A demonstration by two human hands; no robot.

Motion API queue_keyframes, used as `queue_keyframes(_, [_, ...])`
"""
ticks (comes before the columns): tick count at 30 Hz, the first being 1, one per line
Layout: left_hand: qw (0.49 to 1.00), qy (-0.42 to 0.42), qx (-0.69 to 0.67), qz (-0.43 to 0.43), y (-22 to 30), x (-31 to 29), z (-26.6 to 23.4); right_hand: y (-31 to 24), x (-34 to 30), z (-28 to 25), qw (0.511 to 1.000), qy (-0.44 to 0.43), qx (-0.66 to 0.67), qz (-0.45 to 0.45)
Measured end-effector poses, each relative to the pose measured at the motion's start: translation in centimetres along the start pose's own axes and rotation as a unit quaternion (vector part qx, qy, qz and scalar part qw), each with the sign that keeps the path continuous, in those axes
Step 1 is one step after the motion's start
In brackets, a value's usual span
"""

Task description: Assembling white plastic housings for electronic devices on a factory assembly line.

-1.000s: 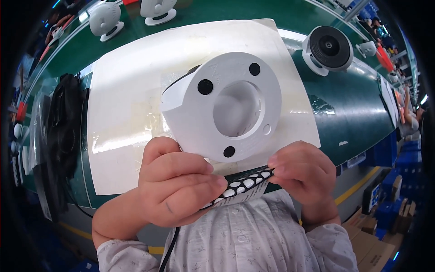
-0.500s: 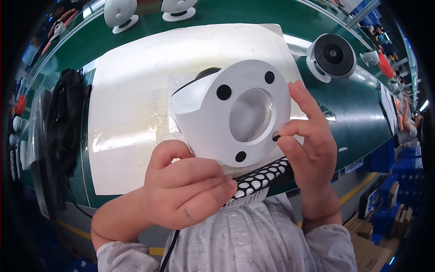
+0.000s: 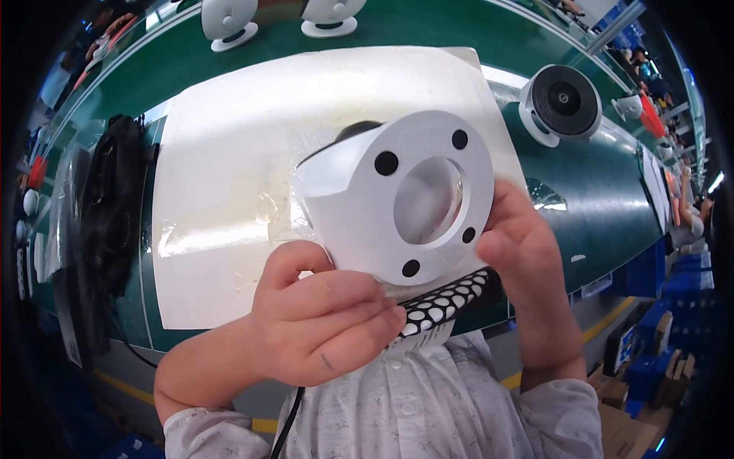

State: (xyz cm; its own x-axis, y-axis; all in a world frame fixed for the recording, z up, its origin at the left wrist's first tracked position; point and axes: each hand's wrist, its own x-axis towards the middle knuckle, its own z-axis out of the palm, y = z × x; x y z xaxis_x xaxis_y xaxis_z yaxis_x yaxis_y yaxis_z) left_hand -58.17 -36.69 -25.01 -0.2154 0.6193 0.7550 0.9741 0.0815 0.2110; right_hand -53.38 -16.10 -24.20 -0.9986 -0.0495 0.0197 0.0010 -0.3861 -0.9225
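My left hand (image 3: pixel 321 310) is closed on the lower left of a white device (image 3: pixel 317 183), whose flat ring-shaped base (image 3: pixel 367 222) faces me. A black sheet with rows of white circles (image 3: pixel 443 304) sticks out from under the same fingers. Several round black pads sit on the base around its large hole, among them a smaller-looking pad (image 3: pixel 469 235) at lower right. Beside that pad, my right hand (image 3: pixel 520 245) is at the rim, its thumb near the edge and its fingers curled partly out of sight behind the base. Part of a dark front (image 3: pixel 358 130) shows behind the device.
Under my hands lies a white board (image 3: pixel 222 153) on the green table (image 3: pixel 604 199). A similar device with a black round face (image 3: pixel 564 101) stands at right, and two white ones (image 3: pixel 229 19) at the far side. Black bags (image 3: pixel 115 206) lie at left; blue bins (image 3: pixel 680 291) are lower right.
The black pad that was pinched between my right thumb and finger is now on the base at lower right. My right fingers have drawn in against the rim.
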Motion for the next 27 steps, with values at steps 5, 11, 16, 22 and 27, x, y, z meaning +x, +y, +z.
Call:
queue_keyframes(5, [0.999,-0.016,-0.044,-0.003,-0.3,-0.3,-0.5,-2.5,2.4,-0.8,0.999,-0.005,-0.012,-0.032])
queue_keyframes(11, [0.997,-0.002,-0.078,-0.026,-0.5,-0.4,0.2,-1.8,15.1,-7.0,0.727,0.185,-0.593,-0.293])
queue_keyframes(16, [0.993,0.003,-0.112,-0.043,-1.0,-0.5,0.5,0.7,23.4,-16.5,0.406,0.168,-0.852,-0.285])
queue_keyframes(22, [0.988,-0.002,-0.130,-0.079,-1.3,-0.9,0.4,1.8,25.3,-12.5,0.512,0.141,-0.813,-0.241])
queue_keyframes(27, [0.985,-0.037,-0.137,-0.094,-1.9,-1.0,0.0,6.7,27.9,-5.4,0.620,0.077,-0.722,-0.297])
